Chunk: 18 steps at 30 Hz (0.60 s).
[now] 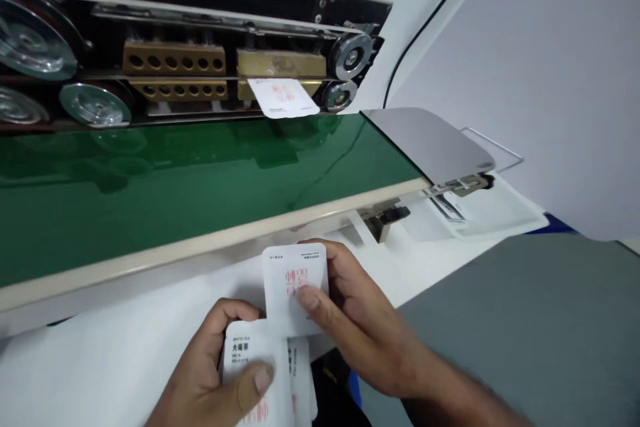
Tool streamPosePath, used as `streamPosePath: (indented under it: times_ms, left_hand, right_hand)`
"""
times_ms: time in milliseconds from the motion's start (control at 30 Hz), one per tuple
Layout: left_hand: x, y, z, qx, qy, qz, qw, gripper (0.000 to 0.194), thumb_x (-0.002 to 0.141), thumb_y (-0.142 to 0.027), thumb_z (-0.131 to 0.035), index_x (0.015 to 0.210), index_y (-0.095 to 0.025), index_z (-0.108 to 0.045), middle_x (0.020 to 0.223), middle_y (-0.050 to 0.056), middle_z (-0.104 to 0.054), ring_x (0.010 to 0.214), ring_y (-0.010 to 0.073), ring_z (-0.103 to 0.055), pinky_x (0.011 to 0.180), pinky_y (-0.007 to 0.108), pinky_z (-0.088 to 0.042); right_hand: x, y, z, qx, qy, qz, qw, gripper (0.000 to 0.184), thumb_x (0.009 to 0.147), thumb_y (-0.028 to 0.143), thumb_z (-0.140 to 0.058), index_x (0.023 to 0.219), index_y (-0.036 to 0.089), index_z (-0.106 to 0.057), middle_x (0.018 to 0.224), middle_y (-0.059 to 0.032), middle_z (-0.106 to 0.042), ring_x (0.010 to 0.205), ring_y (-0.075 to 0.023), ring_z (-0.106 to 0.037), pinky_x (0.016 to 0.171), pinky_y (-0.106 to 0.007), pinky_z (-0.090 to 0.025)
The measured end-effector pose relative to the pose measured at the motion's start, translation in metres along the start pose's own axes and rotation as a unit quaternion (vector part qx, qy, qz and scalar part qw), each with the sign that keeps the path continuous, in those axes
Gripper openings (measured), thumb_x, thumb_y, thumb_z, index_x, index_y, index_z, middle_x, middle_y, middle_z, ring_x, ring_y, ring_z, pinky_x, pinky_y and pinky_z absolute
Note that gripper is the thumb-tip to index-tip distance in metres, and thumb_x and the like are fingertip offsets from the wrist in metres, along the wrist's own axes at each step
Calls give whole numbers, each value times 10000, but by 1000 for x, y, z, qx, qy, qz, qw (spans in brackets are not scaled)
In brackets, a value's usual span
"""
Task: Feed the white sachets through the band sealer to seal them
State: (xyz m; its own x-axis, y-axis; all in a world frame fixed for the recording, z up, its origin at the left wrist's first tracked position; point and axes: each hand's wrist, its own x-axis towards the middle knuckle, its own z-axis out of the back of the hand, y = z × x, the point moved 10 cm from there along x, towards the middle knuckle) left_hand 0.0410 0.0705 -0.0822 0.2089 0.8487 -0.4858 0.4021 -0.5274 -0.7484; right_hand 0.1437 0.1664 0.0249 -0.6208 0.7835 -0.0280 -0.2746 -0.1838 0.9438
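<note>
Bare hands sit closest to the camera at the bottom of the view. The left hand [210, 370] grips a small stack of white tea sachets [255, 363], its thumb pressed across the front face and its fingers curled round behind the edge; black print and red characters show on the top sachet. The right hand [360, 320] pinches a single upright sachet [295, 287], thumb on the red print and fingers closed behind it, and that sachet overlaps the top of the stack, touching it. Both hands are over a white table [85, 373], just in front of the beige rail [210, 243] of a band sealer's green conveyor belt [200, 177]. Another white sachet [283, 97] sits at the far side of the belt, tilted, its upper edge tucked against a brass heating block [280, 63] and just beside a pair of steel rollers [350, 57]. Perforated brass blocks [175, 59] and large chrome pulleys [30, 40] line the machine's open front further left. At the belt's right end, a curved metal guide plate [430, 143] stands above a white tray [493, 213], with something printed lying in it, too small to tell. A grey surface [500, 327] lies to the right of the hands.
</note>
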Motion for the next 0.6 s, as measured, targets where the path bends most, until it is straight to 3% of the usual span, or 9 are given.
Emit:
streamPosePath:
  times_ms: [133,233,333,500,600]
  left_hand:
    - [-1,-5,9,-2,-51,0,999,507,763,-496,-710,1089,-285,-384,718,-23,-675,609,147,-593,590,283,-452]
    - [-3,-11,12,5,-80,1,997,482,785,-500,-689,1091,-275,-391,689,-31,-667,561,129,-578,543,242,-439]
    - [-6,-15,13,13,-101,-5,995,442,798,-534,-660,1063,-266,-429,649,-52,-629,518,91,-518,503,198,-395]
    - [-7,-16,12,62,-118,-5,991,497,724,-608,-687,998,-267,-451,630,-45,-617,512,108,-487,500,226,-383]
    - [-7,-22,13,80,-142,-31,986,485,679,-589,-734,936,-267,-478,629,-55,-604,534,123,-502,518,244,-390]
  right_hand:
    - [-7,0,0,-17,114,-43,992,623,894,213,-582,1433,272,-275,1099,-59,-597,877,-177,-628,713,-324,-546]
    - [-8,4,3,-48,139,-28,989,630,841,155,-574,1420,229,-335,1023,-47,-616,838,-172,-613,689,-309,-533]
    - [-3,10,6,-83,121,-14,989,629,804,107,-530,1401,218,-366,980,-34,-634,794,-163,-595,655,-288,-510]
    - [8,26,5,-202,68,12,977,605,748,67,-519,1342,168,-460,932,-33,-656,766,-169,-571,699,-314,-478]
    - [14,33,-6,-149,40,49,987,584,753,87,-544,1323,172,-447,879,-10,-623,698,-147,-548,692,-310,-476]
